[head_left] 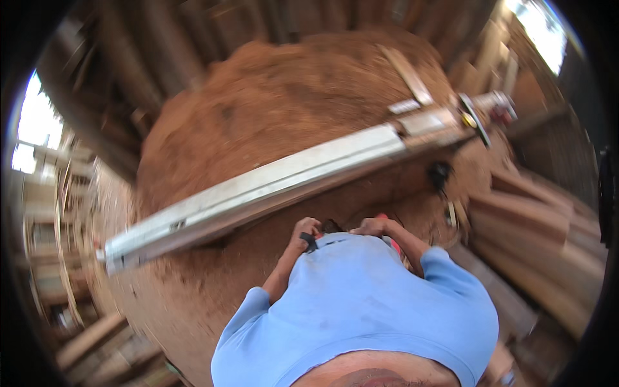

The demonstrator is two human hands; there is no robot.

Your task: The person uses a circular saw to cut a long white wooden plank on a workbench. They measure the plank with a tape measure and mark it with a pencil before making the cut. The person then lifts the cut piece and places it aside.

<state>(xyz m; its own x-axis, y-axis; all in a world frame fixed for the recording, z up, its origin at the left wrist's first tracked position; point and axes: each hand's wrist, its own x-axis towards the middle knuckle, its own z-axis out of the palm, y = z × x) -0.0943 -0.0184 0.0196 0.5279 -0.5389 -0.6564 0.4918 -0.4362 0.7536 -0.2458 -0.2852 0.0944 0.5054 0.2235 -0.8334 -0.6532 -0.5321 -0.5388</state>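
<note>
The dark object (332,226) between the person's two hands sits close in front of the body, at the near middle of the scene, at the hem edge of a blue shirt (374,290). Which way it points, and how its long axis runs, cannot be told, as only a small dark part shows. Beyond it, a long pale rail (271,177) lies slantwise, one end to the near left and the other to the far right, with lines running along its length. Past its far right end, a thin disc-like part (474,120) with a yellow spot stands across that line.

The shirt hides most of what is at the hands, and motion blur softens the rest. Red patches show beside the right hand (372,226); whether they belong to the dark object is unclear. The far stacked timber (251,19) is smeared, and the rail's underside is in shade.

The dark object lies just right of the left hand (305,231), which has a black band (309,242) at its wrist, and just left of the right hand. The fingers of both hands look curled inward, but whether either grips anything cannot be told. The rail lies apart from both hands, on the farther side.
</note>
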